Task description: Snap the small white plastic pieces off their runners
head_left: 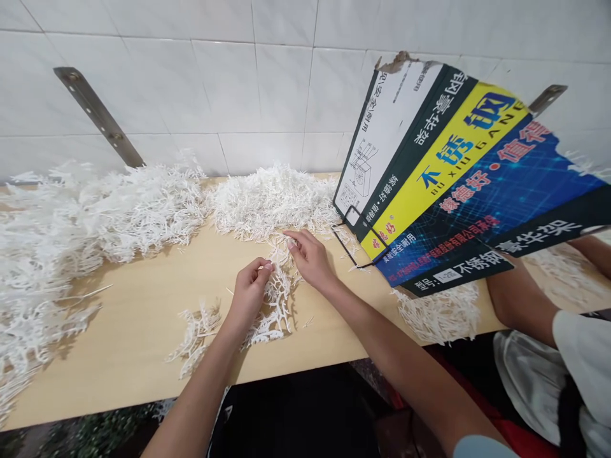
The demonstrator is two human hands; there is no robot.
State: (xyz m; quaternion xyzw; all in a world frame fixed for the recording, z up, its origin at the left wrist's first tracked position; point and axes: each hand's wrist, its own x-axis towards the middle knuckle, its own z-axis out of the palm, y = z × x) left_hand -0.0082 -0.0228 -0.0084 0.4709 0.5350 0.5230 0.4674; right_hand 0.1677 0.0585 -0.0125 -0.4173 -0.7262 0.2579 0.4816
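Observation:
White branching plastic pieces lie in a large pile (95,210) on the left and a second pile (272,200) against the wall. My left hand (252,280) is closed in a pinch on a white piece at the middle of the table. Just right of it, my right hand (308,254) has thumb and index finger nearly together over a strand of white pieces (279,299); whatever is between those fingertips is too small to make out. A small white cluster (195,334) rests left of my left forearm.
A printed cardboard sheet (443,178) stands upright in a black wire frame (353,245) at the right. Behind it, another person's arm (522,299) reaches over the table near more white pieces (442,312). Metal brackets (100,117) are fixed to the tiled wall.

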